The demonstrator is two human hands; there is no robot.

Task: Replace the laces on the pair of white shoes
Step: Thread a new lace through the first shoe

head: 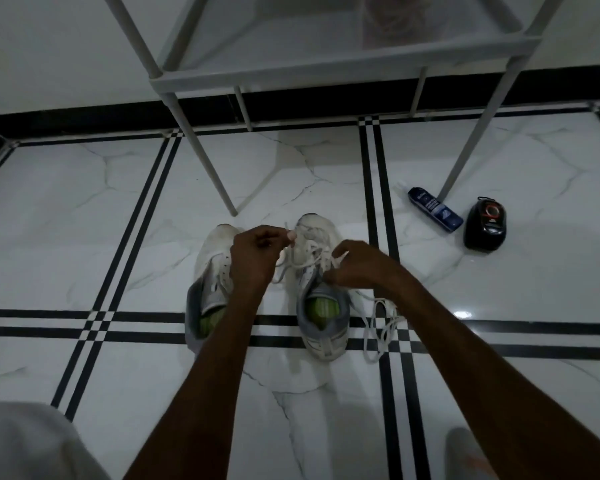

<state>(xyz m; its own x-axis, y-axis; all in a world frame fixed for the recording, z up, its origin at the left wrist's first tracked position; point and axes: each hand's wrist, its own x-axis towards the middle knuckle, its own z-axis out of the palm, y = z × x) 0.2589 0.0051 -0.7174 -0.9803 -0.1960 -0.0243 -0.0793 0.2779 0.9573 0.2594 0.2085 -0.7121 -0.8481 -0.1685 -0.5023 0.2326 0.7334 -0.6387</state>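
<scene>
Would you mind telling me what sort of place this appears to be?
Probably a home hallway or entryway: glossy marble-look floor tiles, a white metal rack by the wall, and shoe-care items lying on the floor.

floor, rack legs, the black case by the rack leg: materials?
Floor: looks like glossy marble-pattern tile; grey veins, black inlay strips, glare spot. Rack legs: pale smooth tubes, probably painted metal or plastic; can't tell. Black case: shiny, likely hard plastic.
</scene>
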